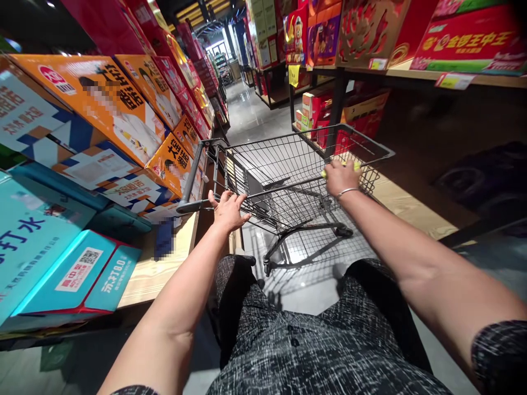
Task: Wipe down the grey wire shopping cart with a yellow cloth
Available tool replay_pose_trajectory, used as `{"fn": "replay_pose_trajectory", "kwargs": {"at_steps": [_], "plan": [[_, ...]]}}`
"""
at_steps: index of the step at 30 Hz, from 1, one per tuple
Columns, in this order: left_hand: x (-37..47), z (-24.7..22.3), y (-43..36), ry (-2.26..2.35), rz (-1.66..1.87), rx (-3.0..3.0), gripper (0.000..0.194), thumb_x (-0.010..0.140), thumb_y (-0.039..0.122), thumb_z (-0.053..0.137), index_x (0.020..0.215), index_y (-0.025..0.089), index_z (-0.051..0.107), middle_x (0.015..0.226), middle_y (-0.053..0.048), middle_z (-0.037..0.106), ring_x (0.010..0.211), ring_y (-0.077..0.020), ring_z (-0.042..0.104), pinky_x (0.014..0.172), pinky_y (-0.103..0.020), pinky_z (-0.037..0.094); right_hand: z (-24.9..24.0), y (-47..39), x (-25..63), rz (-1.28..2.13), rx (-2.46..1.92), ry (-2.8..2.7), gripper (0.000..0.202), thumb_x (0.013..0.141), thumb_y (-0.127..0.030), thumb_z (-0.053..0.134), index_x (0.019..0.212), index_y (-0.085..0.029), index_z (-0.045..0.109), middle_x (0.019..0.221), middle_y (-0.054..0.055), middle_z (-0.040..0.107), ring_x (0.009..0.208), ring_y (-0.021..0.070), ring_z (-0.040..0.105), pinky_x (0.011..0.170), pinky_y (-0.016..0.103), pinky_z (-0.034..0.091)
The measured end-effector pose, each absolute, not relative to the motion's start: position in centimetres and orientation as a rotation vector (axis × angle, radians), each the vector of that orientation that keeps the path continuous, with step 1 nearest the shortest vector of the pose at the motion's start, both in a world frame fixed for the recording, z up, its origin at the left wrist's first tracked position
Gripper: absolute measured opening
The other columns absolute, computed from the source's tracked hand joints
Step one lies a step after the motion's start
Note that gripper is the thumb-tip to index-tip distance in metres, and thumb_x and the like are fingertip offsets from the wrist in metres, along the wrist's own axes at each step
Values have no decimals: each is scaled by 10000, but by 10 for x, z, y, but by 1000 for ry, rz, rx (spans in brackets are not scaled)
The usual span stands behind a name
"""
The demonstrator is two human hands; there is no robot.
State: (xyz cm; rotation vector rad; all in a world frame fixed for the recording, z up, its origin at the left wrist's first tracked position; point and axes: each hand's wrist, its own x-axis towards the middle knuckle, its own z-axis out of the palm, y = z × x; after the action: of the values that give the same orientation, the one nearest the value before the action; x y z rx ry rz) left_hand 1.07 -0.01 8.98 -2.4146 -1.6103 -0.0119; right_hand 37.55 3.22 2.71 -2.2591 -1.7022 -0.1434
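A black wire shopping cart stands sideways in front of me, with nothing visible in its basket. My left hand rests on the near top rim, close to the handle end, its fingers spread apart. My right hand is closed over the same rim farther to the right. Yellow-green material, which looks like a cloth, pokes out on both sides of its fingers; most of it is hidden under the palm. A thin bracelet circles the right wrist.
Orange boxes and turquoise boxes fill the left shelf, near the cart's handle. On the right, a shelf with red gift boxes borders the cart. The tiled aisle runs away beyond it.
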Motion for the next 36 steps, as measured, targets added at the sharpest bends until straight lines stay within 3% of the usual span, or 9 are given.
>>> {"fn": "replay_pose_trajectory", "kwargs": {"at_steps": [3, 5, 8, 12, 18, 24, 30, 36], "plan": [[39, 86, -2, -1616, 86, -2362, 701, 878, 494, 715, 1482, 195, 523, 1380, -172, 632, 1443, -376, 419, 1271, -663, -85, 35, 24, 317, -122, -2174, -1794, 254, 972, -168, 489, 1129, -248, 672, 1238, 121, 591, 1197, 317, 404, 867, 439, 330], [61, 82, 1, -1586, 144, -2439, 847, 871, 495, 720, 1572, 143, 401, 1507, -203, 528, 1471, -380, 390, 1285, -645, 20, 42, 18, 286, -122, -2100, -1858, 309, 983, -145, 432, 1132, -265, 675, 1226, 113, 606, 1176, 310, 419, 868, 448, 331], [88, 74, 7, -1539, 150, -2588, 917, 886, 485, 705, 1641, 195, 272, 1618, -167, 413, 1496, -352, 360, 1271, -581, 179, 46, 12, 264, -168, -1986, -1940, 367, 981, -148, 395, 1175, -283, 675, 1240, 112, 613, 1167, 315, 420, 871, 459, 328], [96, 66, 14, -1544, 54, -2607, 882, 877, 468, 715, 1623, 230, 309, 1582, -132, 455, 1437, -324, 415, 1231, -506, 255, 41, 12, 295, -163, -1905, -2041, 387, 947, -157, 447, 1256, -275, 647, 1341, 103, 595, 1207, 314, 390, 864, 430, 322], [88, 62, 21, -1548, -12, -2691, 840, 873, 504, 707, 1594, 249, 359, 1563, -121, 466, 1435, -330, 400, 1222, -475, 241, 33, 22, 370, -107, -2143, -1811, 329, 939, -223, 494, 1200, -282, 684, 1316, 109, 604, 1219, 340, 386, 852, 444, 369], [91, 60, 29, -1546, -57, -2740, 864, 821, 518, 748, 1558, 242, 391, 1538, -121, 484, 1431, -344, 395, 1218, -496, 235, 47, 25, 315, -105, -2126, -1856, 272, 934, -195, 485, 1063, -292, 705, 1196, 98, 634, 1165, 334, 432, 864, 472, 387], [91, 58, 31, -1501, -54, -2745, 955, 766, 542, 779, 1543, 157, 379, 1546, -174, 455, 1433, -366, 381, 1219, -500, 226, 56, 14, 239, -132, -1853, -2020, 336, 995, -185, 399, 1136, -265, 694, 1237, 113, 642, 1165, 321, 447, 855, 464, 365], [89, 57, 31, -1503, -165, -2731, 812, 805, 544, 726, 1484, 193, 452, 1412, -124, 557, 1315, -328, 469, 1160, -460, 303, 49, 30, 331, -69, -2017, -2016, 327, 896, -245, 537, 1162, -276, 725, 1229, 107, 664, 1150, 316, 452, 841, 439, 362]]}}
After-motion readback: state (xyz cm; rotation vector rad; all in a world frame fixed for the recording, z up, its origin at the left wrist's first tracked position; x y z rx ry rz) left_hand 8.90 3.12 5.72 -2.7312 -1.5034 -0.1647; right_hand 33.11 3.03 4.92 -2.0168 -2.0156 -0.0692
